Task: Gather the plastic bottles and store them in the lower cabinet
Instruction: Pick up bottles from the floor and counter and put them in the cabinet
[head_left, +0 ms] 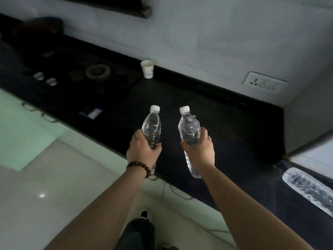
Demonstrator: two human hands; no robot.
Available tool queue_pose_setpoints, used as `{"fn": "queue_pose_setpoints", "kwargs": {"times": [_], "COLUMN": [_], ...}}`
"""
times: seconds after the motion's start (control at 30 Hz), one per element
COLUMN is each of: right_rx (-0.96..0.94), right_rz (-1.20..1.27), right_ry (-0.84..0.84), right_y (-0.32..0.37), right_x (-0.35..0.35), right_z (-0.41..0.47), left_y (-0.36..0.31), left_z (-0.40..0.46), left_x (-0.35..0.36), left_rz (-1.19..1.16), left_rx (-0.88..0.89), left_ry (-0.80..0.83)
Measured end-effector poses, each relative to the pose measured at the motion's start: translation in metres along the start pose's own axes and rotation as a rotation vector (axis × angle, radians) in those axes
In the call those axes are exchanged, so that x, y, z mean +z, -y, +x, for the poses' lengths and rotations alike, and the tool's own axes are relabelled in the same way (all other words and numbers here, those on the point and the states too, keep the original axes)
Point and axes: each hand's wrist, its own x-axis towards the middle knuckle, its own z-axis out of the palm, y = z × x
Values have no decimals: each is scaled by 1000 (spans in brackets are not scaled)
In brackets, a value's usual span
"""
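Two clear plastic bottles with white caps are held up over the black countertop (234, 134). My left hand (141, 150) grips the left bottle (151, 126) around its lower half; a bead bracelet sits on that wrist. My right hand (200, 150) grips the right bottle (189, 128) around its middle, and the bottle's base sticks out below the hand. A third clear bottle (309, 189) lies on its side on the counter at the far right. Pale green lower cabinet fronts (27, 130) with metal handles run below the counter edge.
A white paper cup (147, 69) stands by the wall. A gas hob with a burner (97, 70) and knobs takes up the counter's left part. A small dark packet (91, 112) lies near the front edge. A wall socket (264, 82) sits at right. My shoe shows on the tiled floor.
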Motion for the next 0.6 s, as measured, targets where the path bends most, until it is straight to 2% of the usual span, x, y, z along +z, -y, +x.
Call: {"fn": "queue_pose_setpoints", "kwargs": {"times": [0.3,0.6], "right_rx": [-293,-511], "right_rz": [7,-73], "right_ry": [352,602], "right_y": [102,201], "right_x": [122,276], "right_z": [-79,-211], "left_y": [146,330], "left_z": [-47,-114], "left_x": [-107,-220], "left_rz": [-24,-34], "left_rx": [-344,-658], "left_ry": [-224,-387]}}
